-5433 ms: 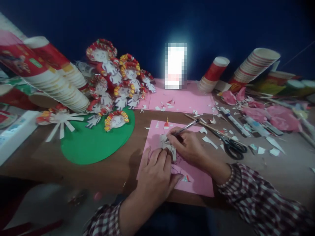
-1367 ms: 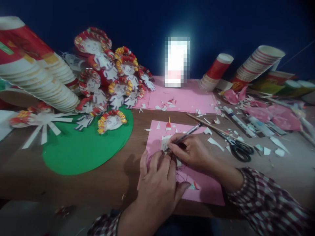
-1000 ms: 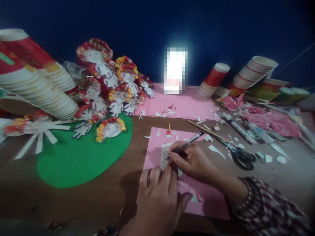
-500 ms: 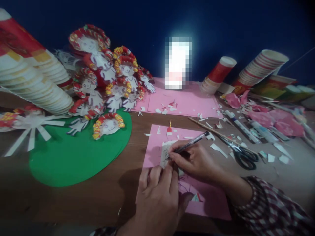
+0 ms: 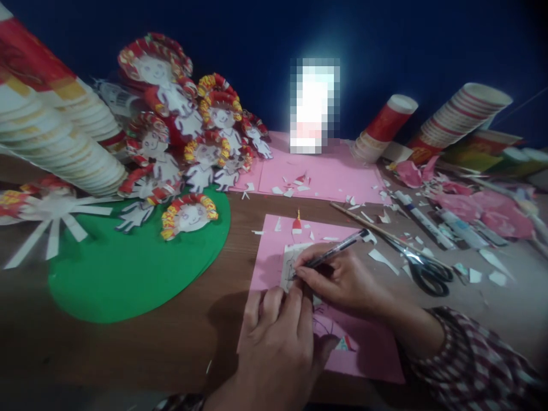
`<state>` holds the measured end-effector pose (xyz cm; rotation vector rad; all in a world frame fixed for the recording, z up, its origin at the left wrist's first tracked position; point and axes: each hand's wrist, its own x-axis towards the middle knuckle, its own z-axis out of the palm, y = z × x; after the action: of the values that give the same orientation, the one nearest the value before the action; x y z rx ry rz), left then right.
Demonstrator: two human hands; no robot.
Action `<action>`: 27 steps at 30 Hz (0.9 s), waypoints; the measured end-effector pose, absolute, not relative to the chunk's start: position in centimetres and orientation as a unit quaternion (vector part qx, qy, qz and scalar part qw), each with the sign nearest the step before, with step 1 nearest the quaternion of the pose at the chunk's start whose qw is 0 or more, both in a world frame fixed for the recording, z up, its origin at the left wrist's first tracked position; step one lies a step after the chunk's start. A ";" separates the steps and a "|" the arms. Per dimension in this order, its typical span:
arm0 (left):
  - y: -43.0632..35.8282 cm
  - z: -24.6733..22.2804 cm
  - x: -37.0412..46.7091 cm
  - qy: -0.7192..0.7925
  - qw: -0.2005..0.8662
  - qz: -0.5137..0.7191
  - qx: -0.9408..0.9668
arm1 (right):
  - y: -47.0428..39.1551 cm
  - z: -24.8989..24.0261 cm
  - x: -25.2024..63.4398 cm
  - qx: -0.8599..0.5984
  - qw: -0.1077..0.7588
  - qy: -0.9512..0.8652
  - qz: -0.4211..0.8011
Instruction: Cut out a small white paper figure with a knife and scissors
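Note:
My right hand (image 5: 338,277) is closed around a slim dark pen (image 5: 336,250), its tip down on a small white piece of paper (image 5: 288,265) with dark lines drawn on it. Beside it my left hand (image 5: 276,331) lies palm down, fingers slightly bent and a little apart, pressing on the lower part of that paper and partly covering it. Both rest over a pink sheet (image 5: 261,268) that bears dark ink marks and a few scraps. A red-and-yellow scrap (image 5: 297,222) lies near the sheet's top edge.
Scissors (image 5: 428,271) lie to the right, near a thin stick, markers (image 5: 423,220) and white scraps. Paper-cup stacks (image 5: 462,120) stand at both sides. Paper dolls (image 5: 205,157) stand behind a green paper shape (image 5: 141,274). A bright blurred-out rectangle (image 5: 312,105) is at the back.
The pen tip has shifted only slightly on the white paper. The whole view has moved a little; both hands keep nearly the same pose.

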<state>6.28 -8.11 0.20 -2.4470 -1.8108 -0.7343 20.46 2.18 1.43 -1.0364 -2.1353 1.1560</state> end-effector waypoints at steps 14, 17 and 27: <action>-8.2 -0.1 6.2 -0.576 0.011 -0.228 -0.785 | 2.3 1.8 20.7 -0.392 0.314 -0.695 0.514; -8.2 -0.1 6.3 -0.581 0.009 -0.236 -0.779 | 2.3 1.8 21.0 -0.394 0.347 -0.678 0.515; -8.2 -0.1 6.3 -0.585 -0.017 -0.235 -0.776 | 2.8 3.4 21.5 -0.428 0.375 -0.643 0.512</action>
<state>6.30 -8.24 -0.10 -2.4637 -1.8589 -0.7463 21.50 2.85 3.44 -1.0958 -1.6449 1.3111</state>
